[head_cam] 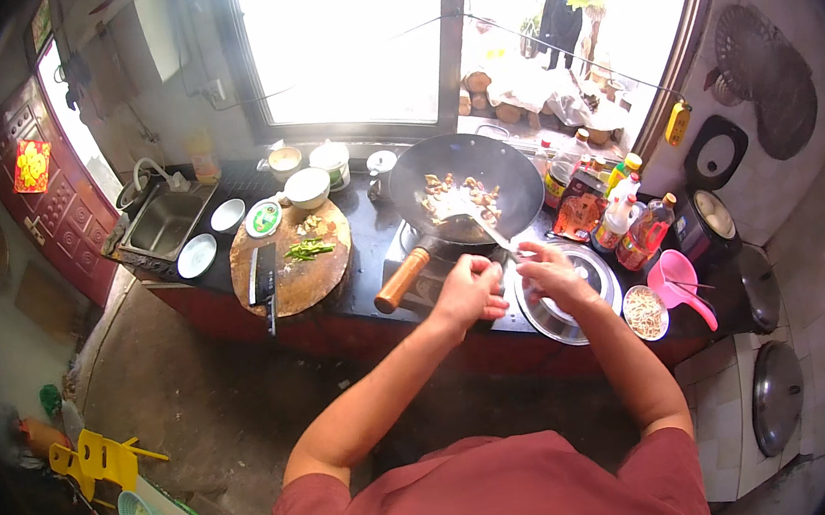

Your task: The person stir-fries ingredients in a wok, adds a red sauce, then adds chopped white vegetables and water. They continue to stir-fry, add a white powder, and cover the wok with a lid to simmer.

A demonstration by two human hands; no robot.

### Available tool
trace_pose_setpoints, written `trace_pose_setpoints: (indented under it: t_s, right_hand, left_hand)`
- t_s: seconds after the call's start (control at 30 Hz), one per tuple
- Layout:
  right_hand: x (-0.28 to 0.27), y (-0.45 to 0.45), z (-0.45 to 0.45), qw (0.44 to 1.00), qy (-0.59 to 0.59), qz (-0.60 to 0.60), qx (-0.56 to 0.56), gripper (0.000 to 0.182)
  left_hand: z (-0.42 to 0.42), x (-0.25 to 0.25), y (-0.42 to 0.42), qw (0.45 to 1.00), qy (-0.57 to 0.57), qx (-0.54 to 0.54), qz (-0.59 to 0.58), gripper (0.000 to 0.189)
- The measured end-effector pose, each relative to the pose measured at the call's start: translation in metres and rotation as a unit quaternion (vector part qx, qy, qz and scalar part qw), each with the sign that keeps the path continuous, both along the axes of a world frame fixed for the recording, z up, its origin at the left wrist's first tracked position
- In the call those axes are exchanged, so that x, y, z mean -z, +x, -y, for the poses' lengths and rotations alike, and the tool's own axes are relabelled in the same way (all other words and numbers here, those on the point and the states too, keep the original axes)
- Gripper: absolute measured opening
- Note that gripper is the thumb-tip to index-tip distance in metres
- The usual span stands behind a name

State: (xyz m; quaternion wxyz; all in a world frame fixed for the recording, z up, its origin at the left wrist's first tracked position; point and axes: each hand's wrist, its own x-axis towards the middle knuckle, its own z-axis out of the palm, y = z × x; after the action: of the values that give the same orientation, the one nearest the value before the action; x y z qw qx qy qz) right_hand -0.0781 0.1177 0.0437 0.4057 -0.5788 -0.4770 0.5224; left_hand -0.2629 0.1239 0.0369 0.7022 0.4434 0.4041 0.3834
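A black wok [412, 182] with a wooden handle [403, 279] sits on the stove, browned food pieces [482, 197] inside it. A metal spatula [489, 228] lies in the wok, its shaft reaching over the rim toward my right hand [554, 278]. That hand is over a round metal lid [601, 268], fingers bent; whether it grips the spatula is unclear. Right of the wok handle, my left hand [470, 289] hovers with curled fingers, and I cannot tell if it holds anything small. On a round wooden chopping board [295, 292] lie a cleaver [264, 277], cut green peppers [308, 249] and chopped pale bits [310, 226].
Bowls [197, 256] and a steel sink [167, 223] are at the left. Sauce bottles [645, 231], a bowl of pale strips [645, 313], a pink ladle [675, 279] and a rice cooker [710, 215] stand right. A window [345, 46] is behind the wok.
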Motion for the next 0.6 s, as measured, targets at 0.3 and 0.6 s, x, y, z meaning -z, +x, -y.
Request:
trace_pose_setpoints:
  t_s: [0.3,0.6]
  right_hand:
    - [0.033,0.006,0.033,0.971,0.204,0.057,-0.11,0.041]
    - [0.068,0.061,0.06,0.993,0.09,0.052,-0.055,0.03]
  left_hand:
    - [-0.056,-0.009,-0.033,0.842,0.147,0.022,-0.519,0.031]
    - [-0.049,-0.112,-0.083,0.56,0.4,0.136,-0.713,0.034]
